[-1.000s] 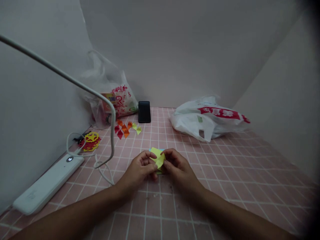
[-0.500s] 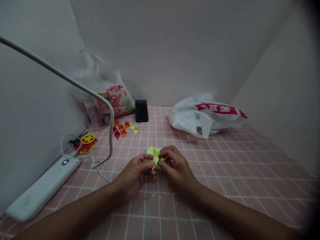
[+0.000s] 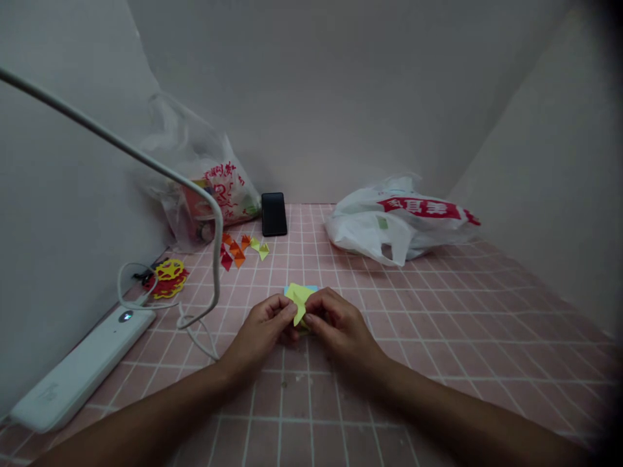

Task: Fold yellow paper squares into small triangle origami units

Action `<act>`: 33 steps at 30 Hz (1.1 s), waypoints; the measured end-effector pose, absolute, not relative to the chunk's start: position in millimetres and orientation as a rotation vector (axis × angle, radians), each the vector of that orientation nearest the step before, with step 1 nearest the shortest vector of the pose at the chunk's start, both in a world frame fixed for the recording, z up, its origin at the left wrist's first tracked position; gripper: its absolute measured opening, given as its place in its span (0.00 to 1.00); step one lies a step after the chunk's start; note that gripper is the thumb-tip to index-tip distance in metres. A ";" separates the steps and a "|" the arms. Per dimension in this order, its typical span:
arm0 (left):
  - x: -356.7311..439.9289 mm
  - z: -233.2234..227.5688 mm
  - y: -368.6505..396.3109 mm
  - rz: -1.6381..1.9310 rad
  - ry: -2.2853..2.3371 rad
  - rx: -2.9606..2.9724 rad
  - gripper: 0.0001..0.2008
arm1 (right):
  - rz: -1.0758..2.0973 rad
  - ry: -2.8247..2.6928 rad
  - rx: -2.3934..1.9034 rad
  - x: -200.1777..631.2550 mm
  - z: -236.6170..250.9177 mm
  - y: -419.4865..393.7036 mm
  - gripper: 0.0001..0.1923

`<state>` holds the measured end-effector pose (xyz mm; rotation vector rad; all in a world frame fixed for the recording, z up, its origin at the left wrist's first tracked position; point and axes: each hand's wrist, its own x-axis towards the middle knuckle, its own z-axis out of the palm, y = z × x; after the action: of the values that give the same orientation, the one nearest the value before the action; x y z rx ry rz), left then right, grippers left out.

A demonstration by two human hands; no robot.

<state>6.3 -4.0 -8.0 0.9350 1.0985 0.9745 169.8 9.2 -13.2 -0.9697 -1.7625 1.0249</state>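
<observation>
Both hands have drawn closer, left hand [image 3: 263, 327] and right hand [image 3: 338, 324] pinching the light, flimsy yellow paper [image 3: 298, 299] by its creased edges just above the table [image 3: 438, 337].

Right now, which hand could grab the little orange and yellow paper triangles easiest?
Probably the left hand. The folded paper triangles lie on its side of the table, further back. But both the left and the right hand are pinching the yellow paper.

Bare forearms, no sleeves; hands [image 3: 302, 327] ungloved.
</observation>
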 end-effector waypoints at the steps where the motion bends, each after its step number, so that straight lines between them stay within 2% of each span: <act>1: 6.2 -8.4 -4.2 0.990 1.099 0.946 0.14 | 1.033 -1.756 -0.973 169.7 -13.6 8.9 0.05; 8: 4.6 -7.4 -6.4 1.147 1.059 1.048 0.11 | 1.151 -1.691 -0.966 168.9 -17.5 6.0 0.05; 22: 5.2 -2.9 -5.6 1.127 1.072 1.129 0.10 | 1.364 -1.460 -0.974 167.6 -13.9 4.8 0.09; 33: 2.7 -5.8 -5.9 1.139 1.132 1.289 0.05 | 1.213 -1.543 -0.898 166.9 -17.9 4.8 0.05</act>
<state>2.7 -5.9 -5.8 1.2893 1.1323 1.1386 166.9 4.8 -17.9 -0.8984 -1.5427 1.2132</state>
